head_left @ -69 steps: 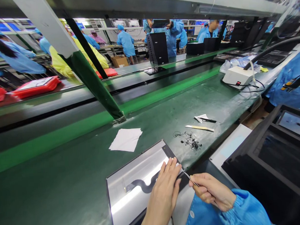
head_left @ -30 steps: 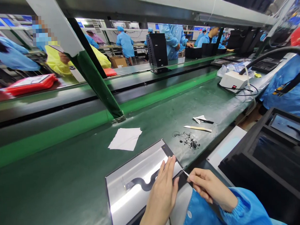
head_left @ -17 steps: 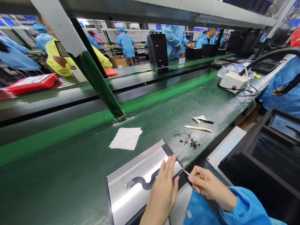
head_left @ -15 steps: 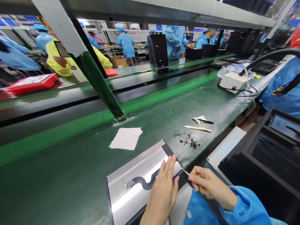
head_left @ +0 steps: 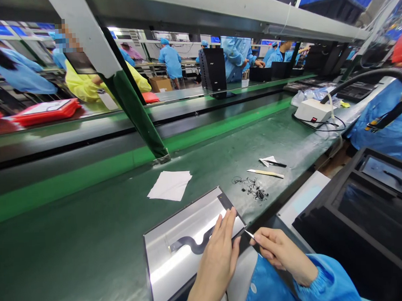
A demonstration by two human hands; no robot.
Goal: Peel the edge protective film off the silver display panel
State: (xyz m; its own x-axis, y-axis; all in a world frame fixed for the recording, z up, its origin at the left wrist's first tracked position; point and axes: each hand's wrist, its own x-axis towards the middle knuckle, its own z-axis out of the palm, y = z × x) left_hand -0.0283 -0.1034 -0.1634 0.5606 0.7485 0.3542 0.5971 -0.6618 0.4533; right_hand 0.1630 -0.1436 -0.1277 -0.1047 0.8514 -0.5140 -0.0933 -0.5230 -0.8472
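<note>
A silvery display panel (head_left: 178, 240) lies back side up at the near edge of the green work surface (head_left: 92, 244), with a black flex cable (head_left: 188, 245) curving across it. My left hand (head_left: 217, 258) rests flat on the panel's right part, fingers stretched toward its far right corner. My right hand (head_left: 282, 252), in a blue sleeve, pinches a thin metal tool (head_left: 249, 233) whose tip points at the panel's right edge, just beside my left fingertips.
A stack of white sheets (head_left: 169, 186) lies beyond the panel. A pile of black scraps (head_left: 254, 189), a pale stick (head_left: 265, 173) and a dark pen-like tool (head_left: 275, 163) lie to the right. Black trays (head_left: 363, 205) stand at right. A white box (head_left: 313, 110) with cables sits farther back. Other workers stand behind.
My right hand has drawn slightly nearer to the panel's edge, so less of the tool shows. My left hand stays flat on the panel. The view has shifted a little.
</note>
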